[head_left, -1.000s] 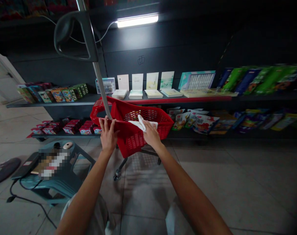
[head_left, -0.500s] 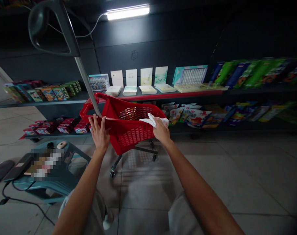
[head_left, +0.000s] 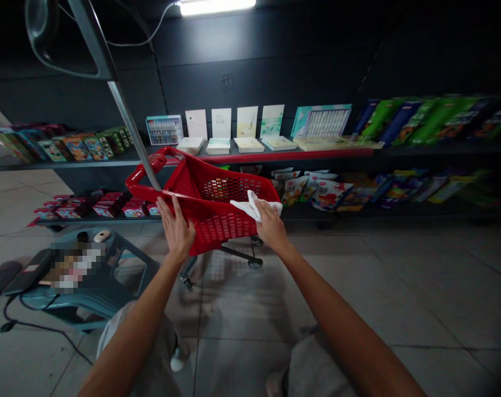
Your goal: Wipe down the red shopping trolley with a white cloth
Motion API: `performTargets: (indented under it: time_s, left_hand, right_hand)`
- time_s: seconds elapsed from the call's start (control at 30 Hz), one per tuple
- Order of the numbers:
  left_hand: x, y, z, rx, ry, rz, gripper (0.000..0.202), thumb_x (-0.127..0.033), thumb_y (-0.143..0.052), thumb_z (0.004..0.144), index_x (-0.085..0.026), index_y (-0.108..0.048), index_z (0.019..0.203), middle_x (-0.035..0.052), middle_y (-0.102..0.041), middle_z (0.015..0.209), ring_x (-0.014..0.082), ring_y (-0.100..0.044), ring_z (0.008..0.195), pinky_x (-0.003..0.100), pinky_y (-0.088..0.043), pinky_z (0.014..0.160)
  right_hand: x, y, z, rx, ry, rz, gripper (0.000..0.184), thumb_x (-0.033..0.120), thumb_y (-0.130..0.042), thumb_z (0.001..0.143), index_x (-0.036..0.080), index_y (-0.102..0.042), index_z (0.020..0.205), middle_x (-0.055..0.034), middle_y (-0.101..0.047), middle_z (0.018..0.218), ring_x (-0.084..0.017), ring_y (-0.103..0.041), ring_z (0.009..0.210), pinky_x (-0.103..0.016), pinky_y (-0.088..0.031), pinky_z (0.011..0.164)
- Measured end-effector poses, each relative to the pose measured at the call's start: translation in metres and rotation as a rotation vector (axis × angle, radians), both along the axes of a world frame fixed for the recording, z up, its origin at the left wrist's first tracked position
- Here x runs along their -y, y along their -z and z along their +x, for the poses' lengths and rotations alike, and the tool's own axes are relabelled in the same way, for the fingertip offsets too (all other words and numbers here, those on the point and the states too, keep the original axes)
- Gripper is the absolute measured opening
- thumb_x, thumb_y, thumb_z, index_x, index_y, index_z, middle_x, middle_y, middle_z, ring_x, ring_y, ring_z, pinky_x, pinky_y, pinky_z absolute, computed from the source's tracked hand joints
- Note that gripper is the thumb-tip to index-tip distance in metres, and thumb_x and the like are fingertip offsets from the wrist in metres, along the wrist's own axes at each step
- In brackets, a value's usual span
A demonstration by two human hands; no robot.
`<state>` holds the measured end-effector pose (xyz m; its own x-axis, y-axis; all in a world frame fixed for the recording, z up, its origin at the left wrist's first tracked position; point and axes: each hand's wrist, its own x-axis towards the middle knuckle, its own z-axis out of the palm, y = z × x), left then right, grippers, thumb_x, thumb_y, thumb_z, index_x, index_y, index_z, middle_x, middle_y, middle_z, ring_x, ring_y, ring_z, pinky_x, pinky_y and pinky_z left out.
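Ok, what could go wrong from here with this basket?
The red basket stands on a wheeled frame, so pressing the cloth with the right hand might roll it. The metal pole appears to meet the rim by the left hand, so it could get knocked. The cable by the stool might snag a wheel.
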<state>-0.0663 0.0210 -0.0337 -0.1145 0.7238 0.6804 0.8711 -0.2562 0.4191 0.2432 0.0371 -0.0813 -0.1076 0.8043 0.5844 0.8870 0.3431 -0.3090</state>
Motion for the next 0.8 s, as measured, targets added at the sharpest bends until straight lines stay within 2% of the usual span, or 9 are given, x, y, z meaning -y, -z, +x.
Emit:
performTargets:
  time_s: [0.13, 0.2, 0.47, 0.67, 0.8]
  left_hand:
    - [0.010, 0.013, 0.026, -0.166, 0.181, -0.078, 0.086, -0.013, -0.056, 0.090, -0.024, -0.022, 0.168, 0.0073, 0.001, 0.178, 0.0296, -0.006, 0.165, 0.050, -0.022, 0.133]
    - [0.012, 0.016, 0.032, -0.198, 0.213, -0.124, 0.084, -0.013, -0.055, 0.090, -0.025, -0.023, 0.167, 0.0064, -0.004, 0.178, 0.0287, -0.011, 0.164, 0.049, -0.026, 0.132]
    - [0.009, 0.022, 0.037, -0.216, 0.153, -0.160, 0.094, -0.017, -0.060, 0.088, -0.019, -0.012, 0.169, 0.0088, 0.007, 0.178, 0.0328, -0.002, 0.164, 0.050, -0.033, 0.129]
    - [0.007, 0.025, 0.038, -0.221, 0.121, -0.162, 0.096, -0.018, -0.062, 0.088, -0.020, -0.011, 0.169, 0.0091, 0.008, 0.177, 0.0328, -0.001, 0.164, 0.052, -0.035, 0.127]
    - [0.010, 0.026, 0.042, -0.193, 0.125, -0.181, 0.096, -0.018, -0.061, 0.088, -0.021, -0.011, 0.169, 0.0091, 0.011, 0.177, 0.0340, 0.002, 0.164, 0.053, -0.034, 0.128]
  right_hand:
    - [0.003, 0.003, -0.001, -0.015, 0.007, 0.010, 0.074, 0.006, -0.043, 0.085, 0.014, -0.042, 0.159, -0.0158, -0.047, 0.162, -0.030, -0.038, 0.153, -0.060, -0.024, 0.128]
    - [0.004, 0.002, -0.002, -0.026, 0.011, 0.014, 0.073, 0.006, -0.042, 0.084, 0.013, -0.044, 0.157, -0.0160, -0.049, 0.160, -0.030, -0.041, 0.151, -0.060, -0.025, 0.128]
    - [0.005, 0.006, -0.003, -0.014, -0.019, 0.054, 0.074, 0.005, -0.043, 0.082, 0.013, -0.046, 0.155, -0.0159, -0.052, 0.157, -0.029, -0.043, 0.149, -0.056, -0.025, 0.129]
    - [0.005, 0.009, -0.002, -0.016, -0.037, 0.071, 0.068, 0.007, -0.042, 0.086, 0.012, -0.048, 0.154, -0.0156, -0.053, 0.156, -0.029, -0.044, 0.148, -0.055, -0.025, 0.129]
    - [0.006, 0.004, -0.004, -0.026, -0.045, 0.054, 0.065, 0.008, -0.042, 0.088, 0.012, -0.050, 0.152, -0.0153, -0.055, 0.154, -0.028, -0.045, 0.146, -0.052, -0.028, 0.128]
